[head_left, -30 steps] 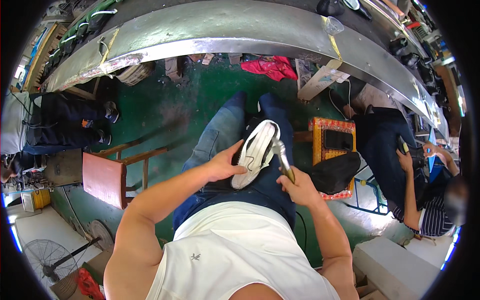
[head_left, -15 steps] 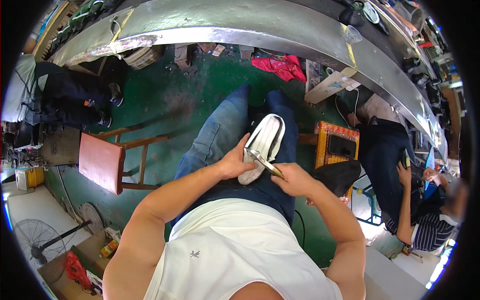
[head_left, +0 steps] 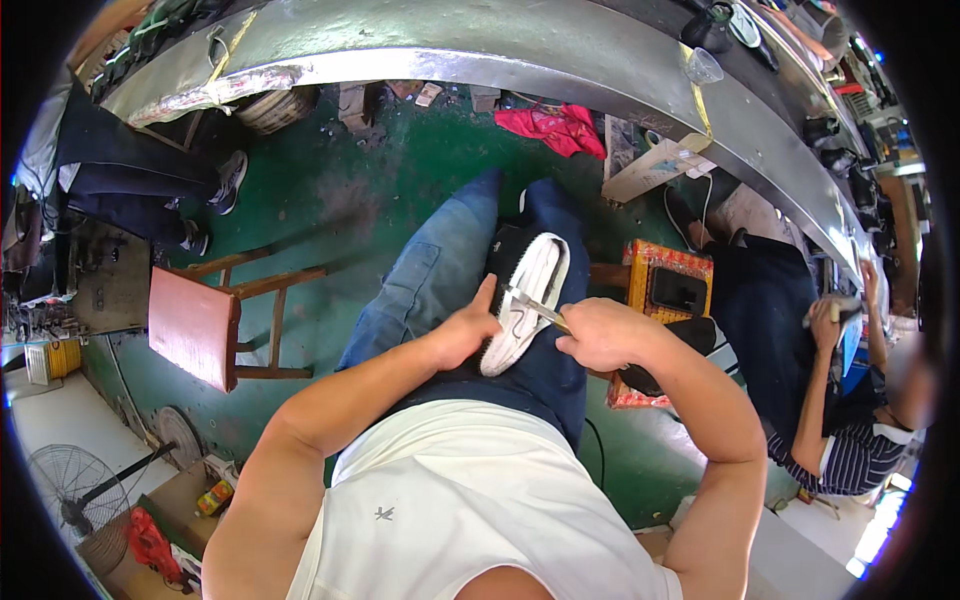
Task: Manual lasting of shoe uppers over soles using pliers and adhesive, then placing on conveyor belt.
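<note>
A shoe [head_left: 546, 262] with a white underside and a dark upper lies bottom up on my lap, its toe and heel running away from me. My left hand [head_left: 466, 334] grips its left side, the index finger stretched along the dark edge and the thumb near the white rim. In my right hand [head_left: 606, 334] is a pair of metal pliers [head_left: 537, 306], held by the handles from the right. The jaws reach across the white underside to the left edge of the shoe. Whether they pinch the material is too small to tell.
A brown-topped stool [head_left: 193, 327] stands at the left. A long metal bench [head_left: 480, 68] curves across the front. On my right are a yellow and red stool [head_left: 640, 270] with a phone [head_left: 682, 290], a dark shoe [head_left: 690, 350] and a seated co-worker [head_left: 850, 455]. A fan [head_left: 75, 490] stands lower left.
The shoe has turned slightly, showing more dark upper on its left. My right hand and the pliers have moved up and right. The co-worker's hands have risen.
</note>
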The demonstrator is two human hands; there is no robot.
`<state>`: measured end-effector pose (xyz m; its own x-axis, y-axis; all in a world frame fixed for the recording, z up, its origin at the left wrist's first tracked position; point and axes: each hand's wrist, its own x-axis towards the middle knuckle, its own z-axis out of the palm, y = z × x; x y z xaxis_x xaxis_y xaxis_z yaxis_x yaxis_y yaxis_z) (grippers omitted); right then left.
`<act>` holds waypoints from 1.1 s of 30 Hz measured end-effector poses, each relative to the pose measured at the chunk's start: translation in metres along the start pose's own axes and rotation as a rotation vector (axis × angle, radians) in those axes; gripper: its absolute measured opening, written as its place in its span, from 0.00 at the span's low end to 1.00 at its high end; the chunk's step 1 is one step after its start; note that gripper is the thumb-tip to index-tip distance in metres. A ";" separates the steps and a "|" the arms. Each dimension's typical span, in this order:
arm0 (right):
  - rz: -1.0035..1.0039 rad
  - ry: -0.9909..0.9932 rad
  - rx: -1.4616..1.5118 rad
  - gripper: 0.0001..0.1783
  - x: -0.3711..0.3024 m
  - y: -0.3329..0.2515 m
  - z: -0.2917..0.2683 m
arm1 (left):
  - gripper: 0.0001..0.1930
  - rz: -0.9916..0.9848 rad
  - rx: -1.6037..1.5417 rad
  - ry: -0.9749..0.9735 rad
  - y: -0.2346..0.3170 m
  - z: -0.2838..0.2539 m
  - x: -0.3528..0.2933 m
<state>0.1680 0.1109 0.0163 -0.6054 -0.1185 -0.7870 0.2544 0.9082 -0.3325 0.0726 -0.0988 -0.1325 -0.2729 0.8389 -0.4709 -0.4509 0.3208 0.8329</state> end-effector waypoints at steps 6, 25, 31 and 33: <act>-0.102 0.404 0.315 0.18 0.036 0.008 0.075 | 0.34 -0.124 -0.558 0.368 0.001 0.012 0.022; -0.026 0.859 0.225 0.15 0.052 0.036 0.120 | 0.25 0.366 0.659 0.596 -0.012 0.012 0.026; 0.059 0.412 0.554 0.11 0.037 0.059 0.076 | 0.31 0.218 0.957 0.256 0.010 0.006 0.012; 0.053 0.102 0.925 0.15 0.026 0.072 0.065 | 0.32 0.192 0.969 0.232 0.014 0.005 0.016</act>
<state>0.2197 0.1469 -0.0621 -0.6282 -0.0106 -0.7780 0.7565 0.2254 -0.6139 0.0662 -0.0788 -0.1268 -0.4734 0.8407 -0.2629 0.4731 0.4944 0.7292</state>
